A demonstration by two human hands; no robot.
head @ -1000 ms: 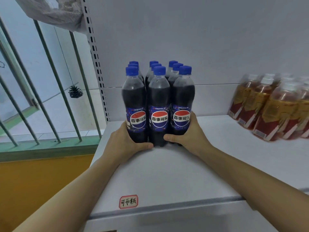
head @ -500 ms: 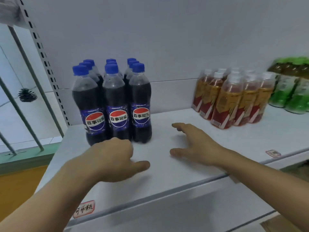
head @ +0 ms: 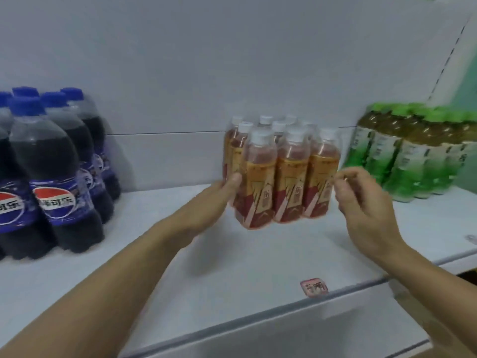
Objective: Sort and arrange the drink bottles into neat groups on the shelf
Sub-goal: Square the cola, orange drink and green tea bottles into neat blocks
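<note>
Standing mid-frame on the shelf (head: 232,267), the tea bottles (head: 281,174) are touched by the left hand (head: 219,200), fingers straight; the right hand (head: 361,200) is loosely curled, empty. Uneven squeezing could topple them.

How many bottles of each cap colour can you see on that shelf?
Blue-capped cola bottles: at least 5, more cut off at the picture's edge.
White-capped orange tea bottles: 9.
Green-capped bottles: too blurred to count.
Total that can be counted: at least 14.
</note>
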